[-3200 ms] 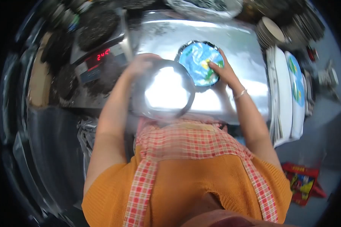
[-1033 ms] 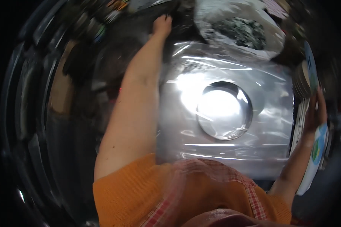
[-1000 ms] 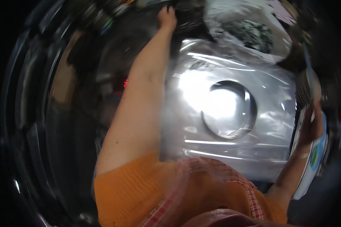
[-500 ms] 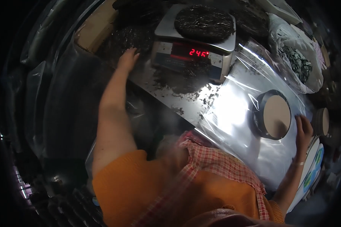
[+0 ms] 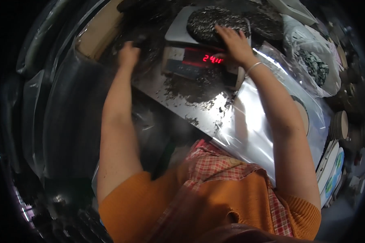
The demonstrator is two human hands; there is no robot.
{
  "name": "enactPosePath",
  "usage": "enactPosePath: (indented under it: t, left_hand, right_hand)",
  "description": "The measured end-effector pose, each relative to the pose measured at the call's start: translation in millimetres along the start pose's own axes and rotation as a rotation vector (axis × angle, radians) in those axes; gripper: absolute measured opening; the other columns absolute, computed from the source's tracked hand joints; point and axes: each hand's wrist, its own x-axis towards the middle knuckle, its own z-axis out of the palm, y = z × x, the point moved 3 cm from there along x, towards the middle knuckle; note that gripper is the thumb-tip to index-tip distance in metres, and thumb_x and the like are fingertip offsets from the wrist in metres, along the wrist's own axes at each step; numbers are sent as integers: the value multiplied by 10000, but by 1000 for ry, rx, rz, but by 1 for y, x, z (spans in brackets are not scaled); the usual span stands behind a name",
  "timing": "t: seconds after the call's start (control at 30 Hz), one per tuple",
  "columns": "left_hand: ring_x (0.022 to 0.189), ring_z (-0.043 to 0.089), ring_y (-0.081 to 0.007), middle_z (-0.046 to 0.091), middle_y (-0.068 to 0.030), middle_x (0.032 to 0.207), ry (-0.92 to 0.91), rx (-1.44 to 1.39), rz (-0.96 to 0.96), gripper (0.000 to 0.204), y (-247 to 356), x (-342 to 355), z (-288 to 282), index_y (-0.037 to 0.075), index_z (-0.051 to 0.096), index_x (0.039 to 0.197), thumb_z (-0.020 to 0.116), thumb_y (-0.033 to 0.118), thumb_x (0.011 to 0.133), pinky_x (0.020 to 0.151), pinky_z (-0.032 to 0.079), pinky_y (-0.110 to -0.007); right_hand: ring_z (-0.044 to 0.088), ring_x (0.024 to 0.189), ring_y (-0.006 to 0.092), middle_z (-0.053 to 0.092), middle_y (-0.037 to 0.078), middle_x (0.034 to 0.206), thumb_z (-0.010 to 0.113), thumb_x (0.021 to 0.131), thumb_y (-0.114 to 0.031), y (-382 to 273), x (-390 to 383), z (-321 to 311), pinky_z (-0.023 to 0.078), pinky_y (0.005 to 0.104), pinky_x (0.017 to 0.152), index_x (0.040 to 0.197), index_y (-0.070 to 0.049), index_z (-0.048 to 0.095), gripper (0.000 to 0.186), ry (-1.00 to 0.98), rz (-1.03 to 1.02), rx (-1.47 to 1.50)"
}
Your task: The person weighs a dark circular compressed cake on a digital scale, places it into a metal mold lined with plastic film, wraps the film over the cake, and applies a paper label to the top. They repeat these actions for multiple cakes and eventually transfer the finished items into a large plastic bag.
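Head view: your right hand (image 5: 236, 45), fingers apart, overlaps the edge of the dark round cake (image 5: 207, 25) on the scale (image 5: 175, 67); your left hand's (image 5: 129, 56) blurred fingers I can't tell. Weighing seems underway; lifting would call for gripping its rim.

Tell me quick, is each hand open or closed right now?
Left hand: blurred, can't tell.
Right hand: open, at the edge of the dark disc.
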Motion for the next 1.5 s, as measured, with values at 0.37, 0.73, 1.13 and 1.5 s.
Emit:
enactPosePath:
  t: [0.37, 0.73, 1.13, 1.5]
  left_hand:
    - [1010, 513, -267, 509, -163, 1170, 157, -1260, -135, 566, 149, 5, 3, 58, 374, 1287, 597, 109, 769, 840, 443, -373]
    - [1129, 485, -344, 415, -156, 1325, -97, -777, 1302, 708, 424, -296, -20, 154, 368, 1332, 692, 342, 731, 887, 449, -376]
    - [1197, 441, -302, 464, -135, 1291, -797, 61, 1457, 528, 425, -385, 37, 137, 494, 1231, 534, 458, 815, 994, 361, -402]
    - [1361, 34, -362, 88, -105, 1485, -673, 248, 1524, 707, 436, -374, 139, 334, 220, 1399, 526, 540, 795, 1010, 93, -646]
  right_hand:
    - [571, 811, 192, 587, 103, 947, 616, 829, -221, 106, -117, -85, 483, 320, 723, 1050, 29, 552, 339, 655, 954, 1637]
    - [573, 773, 125, 625, 50, 894, 545, 889, -312, 84, -235, -217, 460, 263, 684, 1029, 4, 574, 346, 518, 719, 1397]
    - [561, 892, 140, 608, 79, 1003, 625, 833, -120, 127, -442, -210, 445, 257, 810, 1055, 44, 562, 283, 1095, 1261, 952]
    - [582, 874, 154, 632, 81, 926, 617, 822, -100, 88, -396, -241, 449, 262, 814, 1029, -5, 601, 229, 808, 1203, 850]
